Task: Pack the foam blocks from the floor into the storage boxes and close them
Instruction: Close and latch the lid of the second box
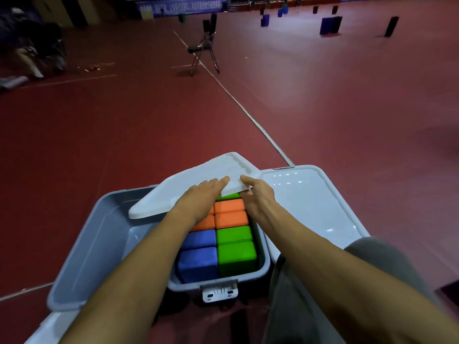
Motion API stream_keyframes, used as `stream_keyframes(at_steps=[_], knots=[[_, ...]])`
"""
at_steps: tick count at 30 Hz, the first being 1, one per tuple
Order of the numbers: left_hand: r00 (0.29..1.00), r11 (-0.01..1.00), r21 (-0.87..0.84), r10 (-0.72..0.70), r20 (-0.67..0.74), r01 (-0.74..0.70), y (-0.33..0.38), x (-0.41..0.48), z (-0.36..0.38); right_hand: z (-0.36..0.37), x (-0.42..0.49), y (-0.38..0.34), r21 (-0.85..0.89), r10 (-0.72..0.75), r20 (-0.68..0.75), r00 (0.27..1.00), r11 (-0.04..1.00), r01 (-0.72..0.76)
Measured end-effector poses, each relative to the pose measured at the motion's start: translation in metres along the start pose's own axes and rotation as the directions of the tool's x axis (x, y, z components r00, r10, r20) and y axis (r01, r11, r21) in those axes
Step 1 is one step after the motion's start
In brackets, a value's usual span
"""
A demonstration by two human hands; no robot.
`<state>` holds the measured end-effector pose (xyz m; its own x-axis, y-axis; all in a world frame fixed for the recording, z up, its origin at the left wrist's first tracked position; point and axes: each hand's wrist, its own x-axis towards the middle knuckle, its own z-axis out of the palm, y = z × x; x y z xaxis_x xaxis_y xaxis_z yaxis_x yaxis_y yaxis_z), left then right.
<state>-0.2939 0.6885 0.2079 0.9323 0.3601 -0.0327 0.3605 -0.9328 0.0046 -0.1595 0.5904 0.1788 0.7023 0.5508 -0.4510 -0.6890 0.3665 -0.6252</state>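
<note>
- Lid (198,175) lies tilted over the box (99,232), far end.
- Left hand (198,194) flat on top; right hand (258,194) pinches its near-right edge.

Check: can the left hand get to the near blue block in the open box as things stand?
Probably yes. The white lid covers only the far end of the box; the blue block lies uncovered just under the left forearm. The left hand would first have to leave the lid.
</note>
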Motion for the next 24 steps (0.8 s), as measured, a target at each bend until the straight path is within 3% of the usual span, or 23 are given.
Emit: stream_keyframes(at_steps=[9,17,20,24], knots=[[0.996,0.995,0.064,0.072,0.046,-0.075,0.001,0.004,0.027,-0.026,-0.002,0.017,0.064,0.064,-0.03,0.997,0.996,-0.062],[0.977,0.996,-0.018,0.091,0.194,-0.089,0.012,-0.008,0.079,-0.067,-0.014,0.048,0.051,0.143,-0.183,0.973,0.989,-0.136],[0.975,0.984,-0.18,0.043,0.217,-0.003,0.012,-0.014,0.1,-0.073,-0.015,0.05,-0.079,0.138,-0.295,0.946,0.983,-0.168],[0.962,0.971,-0.235,0.029,0.271,0.037,0.029,-0.024,0.123,-0.095,-0.001,0.058,-0.281,0.165,-0.473,0.865,0.903,-0.326]])
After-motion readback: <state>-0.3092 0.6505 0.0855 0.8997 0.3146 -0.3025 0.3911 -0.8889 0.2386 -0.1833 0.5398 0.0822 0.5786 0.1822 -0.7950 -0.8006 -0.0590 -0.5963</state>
